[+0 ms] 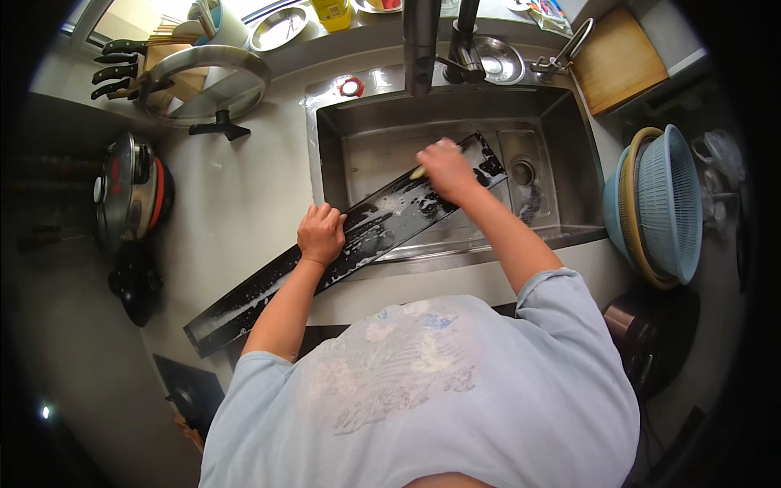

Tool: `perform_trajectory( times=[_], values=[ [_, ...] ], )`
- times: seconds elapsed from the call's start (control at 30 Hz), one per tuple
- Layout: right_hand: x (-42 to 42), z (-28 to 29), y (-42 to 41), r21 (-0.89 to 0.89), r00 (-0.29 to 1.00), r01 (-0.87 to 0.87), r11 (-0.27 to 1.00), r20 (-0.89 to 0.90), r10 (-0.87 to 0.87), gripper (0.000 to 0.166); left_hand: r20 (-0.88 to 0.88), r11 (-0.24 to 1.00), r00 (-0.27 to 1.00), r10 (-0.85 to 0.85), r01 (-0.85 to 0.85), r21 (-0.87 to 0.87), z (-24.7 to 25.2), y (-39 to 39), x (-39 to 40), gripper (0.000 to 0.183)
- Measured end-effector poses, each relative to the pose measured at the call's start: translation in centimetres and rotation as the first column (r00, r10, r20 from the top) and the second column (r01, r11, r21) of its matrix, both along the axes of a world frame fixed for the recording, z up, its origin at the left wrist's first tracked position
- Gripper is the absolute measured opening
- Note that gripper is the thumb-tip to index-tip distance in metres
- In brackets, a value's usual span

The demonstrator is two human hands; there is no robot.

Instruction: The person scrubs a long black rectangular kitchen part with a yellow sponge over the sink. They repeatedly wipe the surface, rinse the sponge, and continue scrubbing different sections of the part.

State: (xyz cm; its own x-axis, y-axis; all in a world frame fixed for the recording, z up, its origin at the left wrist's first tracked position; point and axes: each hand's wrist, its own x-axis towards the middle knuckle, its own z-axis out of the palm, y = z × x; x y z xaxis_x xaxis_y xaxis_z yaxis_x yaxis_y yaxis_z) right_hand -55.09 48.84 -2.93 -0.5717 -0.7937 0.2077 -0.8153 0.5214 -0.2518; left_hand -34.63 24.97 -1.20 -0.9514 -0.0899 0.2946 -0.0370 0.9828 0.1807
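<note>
A long, narrow black panel with raised edges (384, 226) lies slantwise across the front left rim of the stainless steel sink (378, 143). White suds and water drops streak its surface. My left hand (321, 233) grips the panel's far edge near the middle, fingers curled over it. Farther along, above the sink basin, my right hand (447, 169) is closed around a small pale yellow item (418, 173) against the panel's upper end. Most of that item is hidden by the fingers, and its kind is unclear.
A dark faucet (420, 49) overhangs the sink's back. Left on the counter are a glass lid (204, 85), a knife block (174, 73) and an electric pan (131, 189). Stacked plastic colanders (656, 204) and a wooden cutting board (619, 64) stand at right.
</note>
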Motion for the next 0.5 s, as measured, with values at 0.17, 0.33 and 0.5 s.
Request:
perform_trajectory(
  times=[0.17, 0.33, 0.5],
  values=[
    [5.8, 0.0, -7.1, -0.054, 0.953, -0.304, 0.951, 0.000, 0.304, 0.005, 0.022, 1.000, 1.000, -0.014, 0.015, -0.023, -0.1, 0.2, -0.2, 0.020],
    [3.2, -1.6, -5.4, -0.087, 0.909, -0.412, 0.907, 0.029, 0.416, 0.004, 0.033, 0.999, 0.999, -0.014, 0.015, -0.037, 0.0, 0.2, -0.1, 0.020],
    [-4.7, 0.6, 3.2, 0.137, 0.943, -0.329, 0.934, 0.001, 0.332, 0.005, 0.014, 1.000, 1.000, -0.012, 0.012, -0.001, 0.1, 0.5, -0.2, 0.021]
  ],
)
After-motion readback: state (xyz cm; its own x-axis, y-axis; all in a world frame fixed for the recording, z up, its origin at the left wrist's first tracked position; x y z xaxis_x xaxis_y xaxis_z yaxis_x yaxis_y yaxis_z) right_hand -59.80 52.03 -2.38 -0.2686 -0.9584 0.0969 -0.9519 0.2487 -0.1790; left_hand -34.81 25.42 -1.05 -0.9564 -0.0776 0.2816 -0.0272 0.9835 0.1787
